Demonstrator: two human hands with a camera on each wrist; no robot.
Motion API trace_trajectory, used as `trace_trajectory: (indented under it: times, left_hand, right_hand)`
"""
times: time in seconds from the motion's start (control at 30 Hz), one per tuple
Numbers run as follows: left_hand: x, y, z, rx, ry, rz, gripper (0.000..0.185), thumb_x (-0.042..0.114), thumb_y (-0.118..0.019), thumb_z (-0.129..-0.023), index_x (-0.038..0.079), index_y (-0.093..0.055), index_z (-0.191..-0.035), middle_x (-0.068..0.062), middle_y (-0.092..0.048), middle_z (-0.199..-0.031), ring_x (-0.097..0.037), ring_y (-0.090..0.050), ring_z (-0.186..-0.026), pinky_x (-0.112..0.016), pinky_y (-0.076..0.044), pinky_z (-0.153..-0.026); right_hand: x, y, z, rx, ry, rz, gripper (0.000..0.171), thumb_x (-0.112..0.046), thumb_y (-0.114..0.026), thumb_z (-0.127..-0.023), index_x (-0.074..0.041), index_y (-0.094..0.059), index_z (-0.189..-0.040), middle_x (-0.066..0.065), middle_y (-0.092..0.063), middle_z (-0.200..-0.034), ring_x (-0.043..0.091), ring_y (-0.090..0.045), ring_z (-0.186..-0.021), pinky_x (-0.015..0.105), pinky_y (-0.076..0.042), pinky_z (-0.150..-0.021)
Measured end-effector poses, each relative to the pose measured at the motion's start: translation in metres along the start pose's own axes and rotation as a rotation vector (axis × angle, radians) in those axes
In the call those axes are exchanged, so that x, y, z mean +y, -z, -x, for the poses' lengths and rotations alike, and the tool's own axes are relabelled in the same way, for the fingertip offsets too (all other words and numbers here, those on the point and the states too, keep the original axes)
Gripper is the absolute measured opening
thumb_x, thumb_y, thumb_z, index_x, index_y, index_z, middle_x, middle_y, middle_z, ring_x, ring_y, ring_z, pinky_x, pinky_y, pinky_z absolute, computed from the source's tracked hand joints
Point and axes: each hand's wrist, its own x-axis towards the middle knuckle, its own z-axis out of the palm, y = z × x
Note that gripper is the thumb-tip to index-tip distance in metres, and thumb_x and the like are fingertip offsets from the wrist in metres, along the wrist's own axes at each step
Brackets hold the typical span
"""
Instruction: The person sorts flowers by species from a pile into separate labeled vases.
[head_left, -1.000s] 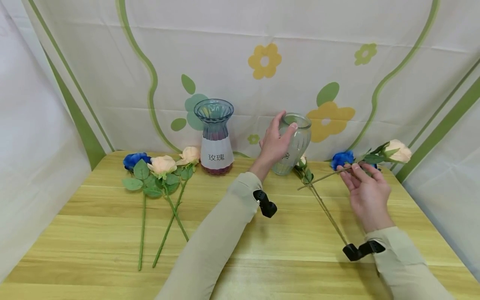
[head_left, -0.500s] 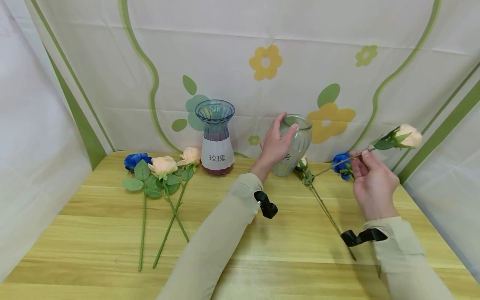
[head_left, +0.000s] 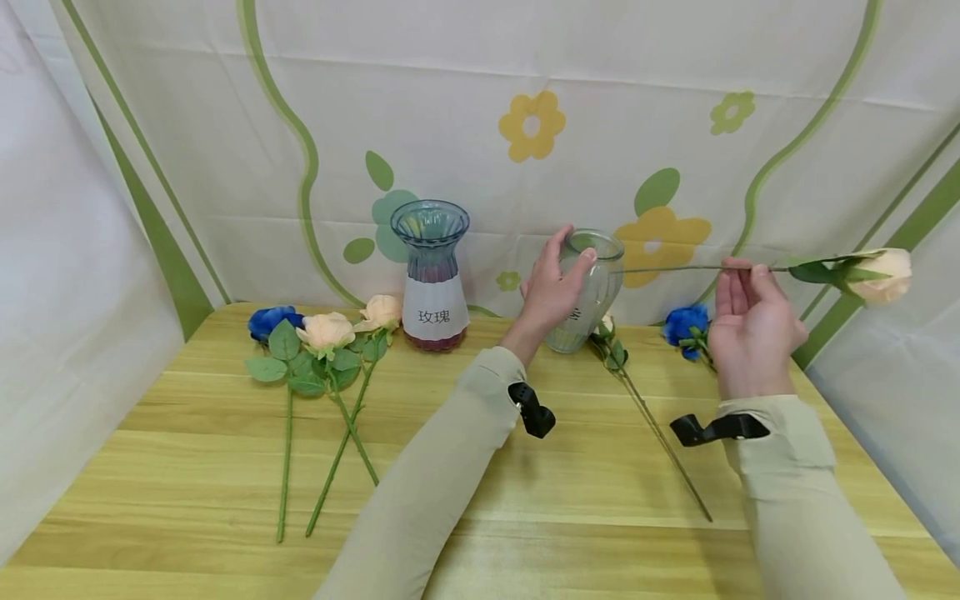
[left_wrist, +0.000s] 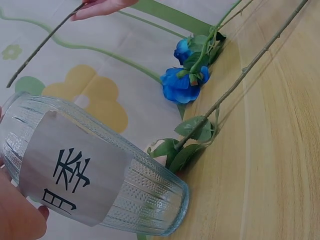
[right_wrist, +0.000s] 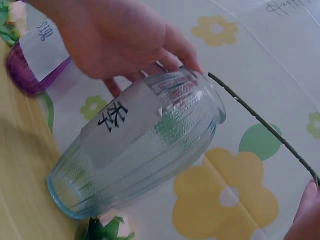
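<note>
Your left hand [head_left: 551, 287] curls round the neck of the clear ribbed vase [head_left: 588, 292] near the middle of the desk's [head_left: 187, 467] far edge; fingers and thumb clamp the glass just under the rim. The vase leans off upright with its mouth tipped toward your right side, its base on the desk. It carries a pale paper label with dark characters, and nothing shows inside it through the glass.

Your right hand [head_left: 750, 329] is raised above the far right part of the desk, its fingertips pinched together on the stem of the peach rose [head_left: 885, 275]. The stem lies almost level in the air. Its bare cut end points at the vase mouth and sits just beside the rim, apart from the glass as the right wrist view shows. The peach bloom hangs out past your hand toward the right edge, with dark green leaves behind it.

To the left along the far edge stands the blue-tinted vase [head_left: 431, 275], upright, white label on its waist, purple showing at its base.

A blue rose [head_left: 684, 321] and a long-stemmed flower [head_left: 652, 425] lie on the desk by the clear vase. Three more roses [head_left: 322, 333] lie near the far left corner.
</note>
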Motion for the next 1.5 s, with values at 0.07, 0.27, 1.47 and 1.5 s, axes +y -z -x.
trace_trajectory:
  times: [0.07, 0.27, 1.47, 1.5]
  left_hand:
    - [0.000, 0.000, 0.000, 0.004, 0.000, 0.002, 0.066, 0.056, -0.048, -0.108, 0.036, -0.028, -0.167, 0.009, -0.030, -0.175, -0.024, -0.028, -0.163, -0.071, -0.003, -0.129]
    - [-0.001, 0.000, 0.000, 0.009, -0.003, -0.002, 0.065, 0.055, -0.048, -0.108, 0.036, -0.029, -0.167, 0.009, -0.030, -0.175, -0.025, -0.028, -0.163, -0.071, -0.003, -0.128]
    - [0.001, -0.001, 0.000, 0.026, 0.008, -0.007, 0.065, 0.052, -0.050, -0.108, 0.035, -0.030, -0.167, 0.008, -0.032, -0.175, -0.025, -0.030, -0.163, -0.072, -0.002, -0.129]
    - [0.001, -0.001, 0.000, 0.028, 0.009, -0.007, 0.065, 0.053, -0.051, -0.108, 0.035, -0.030, -0.167, 0.008, -0.032, -0.175, -0.025, -0.030, -0.163, -0.072, -0.003, -0.129]
  right_hand:
    - [0.002, -0.006, -0.001, 0.004, -0.004, -0.022, 0.017, -0.002, -0.069, -0.100, -0.004, -0.064, -0.116, 0.013, -0.071, -0.103, 0.024, -0.068, -0.107, 0.027, -0.057, -0.102]
    - [0.012, -0.020, -0.003, 0.016, 0.043, -0.024, 0.005, 0.004, -0.068, -0.099, 0.001, -0.065, -0.102, 0.016, -0.074, -0.094, 0.026, -0.072, -0.093, 0.029, -0.060, -0.098]
    - [0.092, -0.045, 0.006, -0.063, 0.175, 0.209, 0.030, 0.007, -0.079, -0.089, -0.003, -0.069, -0.116, 0.013, -0.074, -0.104, 0.023, -0.072, -0.089, 0.028, -0.064, -0.083]
    - [0.094, -0.044, 0.005, -0.068, 0.190, 0.220, 0.031, 0.006, -0.079, -0.090, -0.001, -0.069, -0.118, 0.013, -0.074, -0.104, 0.023, -0.072, -0.089, 0.028, -0.064, -0.083]
